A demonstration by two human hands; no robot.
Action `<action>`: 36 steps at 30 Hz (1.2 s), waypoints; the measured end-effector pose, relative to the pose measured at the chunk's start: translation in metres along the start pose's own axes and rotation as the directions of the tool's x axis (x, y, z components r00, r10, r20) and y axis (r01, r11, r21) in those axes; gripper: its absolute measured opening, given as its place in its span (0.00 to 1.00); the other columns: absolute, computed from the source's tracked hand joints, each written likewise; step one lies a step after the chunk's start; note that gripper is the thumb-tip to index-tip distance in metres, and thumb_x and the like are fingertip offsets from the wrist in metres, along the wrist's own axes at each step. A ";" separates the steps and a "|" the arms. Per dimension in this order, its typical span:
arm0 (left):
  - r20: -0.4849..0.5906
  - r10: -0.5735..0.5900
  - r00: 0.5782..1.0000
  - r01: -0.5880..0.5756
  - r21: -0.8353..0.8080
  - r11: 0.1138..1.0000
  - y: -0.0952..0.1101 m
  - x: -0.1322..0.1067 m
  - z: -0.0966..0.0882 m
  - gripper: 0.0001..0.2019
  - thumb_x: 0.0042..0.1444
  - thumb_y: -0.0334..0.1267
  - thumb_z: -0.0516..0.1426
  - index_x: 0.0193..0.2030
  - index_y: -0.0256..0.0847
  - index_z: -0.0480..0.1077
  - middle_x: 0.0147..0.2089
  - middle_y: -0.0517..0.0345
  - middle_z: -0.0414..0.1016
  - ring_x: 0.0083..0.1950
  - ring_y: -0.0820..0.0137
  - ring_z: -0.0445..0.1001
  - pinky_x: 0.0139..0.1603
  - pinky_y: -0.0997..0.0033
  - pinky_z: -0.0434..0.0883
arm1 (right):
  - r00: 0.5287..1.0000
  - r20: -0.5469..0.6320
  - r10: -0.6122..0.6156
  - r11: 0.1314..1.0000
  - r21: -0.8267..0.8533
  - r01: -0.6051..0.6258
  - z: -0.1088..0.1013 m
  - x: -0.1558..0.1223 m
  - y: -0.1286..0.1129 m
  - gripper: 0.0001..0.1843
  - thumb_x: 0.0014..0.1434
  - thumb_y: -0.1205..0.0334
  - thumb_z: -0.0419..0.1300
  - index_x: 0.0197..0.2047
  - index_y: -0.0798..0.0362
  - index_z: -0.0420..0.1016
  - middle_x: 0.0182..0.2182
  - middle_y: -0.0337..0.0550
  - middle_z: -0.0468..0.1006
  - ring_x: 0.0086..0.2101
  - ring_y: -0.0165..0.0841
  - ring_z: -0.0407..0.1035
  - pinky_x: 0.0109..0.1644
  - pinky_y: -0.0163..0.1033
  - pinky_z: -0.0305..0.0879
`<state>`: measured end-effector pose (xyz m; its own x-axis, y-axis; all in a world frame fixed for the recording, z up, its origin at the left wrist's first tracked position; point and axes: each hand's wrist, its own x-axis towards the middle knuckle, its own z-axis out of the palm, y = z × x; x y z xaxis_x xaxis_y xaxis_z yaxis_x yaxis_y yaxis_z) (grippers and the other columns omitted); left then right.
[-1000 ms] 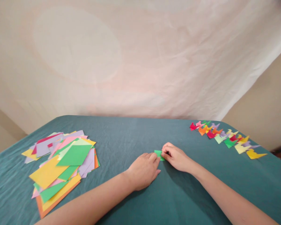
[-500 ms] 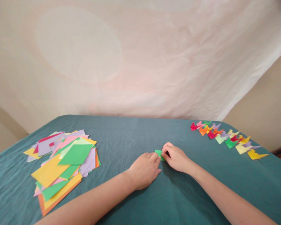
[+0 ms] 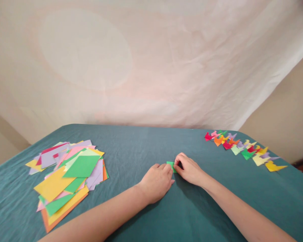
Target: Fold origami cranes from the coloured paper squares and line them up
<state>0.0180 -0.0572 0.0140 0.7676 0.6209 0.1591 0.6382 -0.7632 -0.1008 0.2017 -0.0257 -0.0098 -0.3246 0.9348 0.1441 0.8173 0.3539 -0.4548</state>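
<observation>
A small piece of folded green paper (image 3: pixel 170 164) lies on the dark green tablecloth between my two hands. My left hand (image 3: pixel 157 183) rests palm down, its fingers bent and pressing the paper's left side to the table. From the right, my right hand (image 3: pixel 188 169) pinches the paper's right edge between thumb and index finger. Both sets of fingers cover part of the paper, so its full folded shape is hidden.
A loose pile of coloured paper sheets (image 3: pixel 82 166) spreads over the left of the tablecloth (image 3: pixel 131 144). Several small folded paper birds (image 3: pixel 247 153) stand in slanting rows at the right. A pale cloth (image 3: pixel 151 67) hangs behind the table.
Hardly anything differs. Both hands keep their places on the green paper, with only a very slight shift of the right hand and forearm.
</observation>
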 end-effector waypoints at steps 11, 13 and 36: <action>-0.049 0.049 0.998 -0.049 -0.006 0.999 -0.003 -0.002 0.005 0.19 0.63 0.44 0.44 0.53 0.34 0.64 0.53 0.49 0.67 0.59 0.63 0.59 0.60 0.63 0.53 | 1.000 -0.027 0.009 0.990 0.138 -0.006 0.000 0.000 0.007 0.04 0.55 0.62 0.57 0.31 0.52 0.65 0.30 0.36 0.66 0.25 0.27 0.61 0.29 0.33 0.56; -0.049 0.048 0.998 -0.049 -0.005 0.999 -0.003 -0.002 0.004 0.19 0.63 0.45 0.45 0.52 0.34 0.64 0.53 0.49 0.67 0.59 0.63 0.58 0.60 0.63 0.53 | 1.000 0.003 0.018 0.979 0.201 -0.019 -0.002 -0.001 0.008 0.04 0.56 0.61 0.56 0.31 0.52 0.66 0.28 0.36 0.66 0.25 0.27 0.61 0.29 0.33 0.57; -0.038 0.046 0.998 -0.048 -0.057 0.997 -0.004 -0.001 0.001 0.20 0.62 0.46 0.46 0.52 0.34 0.64 0.51 0.48 0.68 0.58 0.62 0.60 0.59 0.62 0.54 | 0.974 -0.087 0.209 0.976 0.076 -0.203 0.005 -0.004 0.003 0.11 0.48 0.59 0.63 0.34 0.51 0.68 0.39 0.41 0.68 0.38 0.35 0.64 0.42 0.41 0.56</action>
<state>0.0145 -0.0550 0.0131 0.7933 0.5780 0.1912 0.5963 -0.8010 -0.0524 0.2027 -0.0282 -0.0154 -0.1035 0.9871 0.1218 0.8278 0.1534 -0.5396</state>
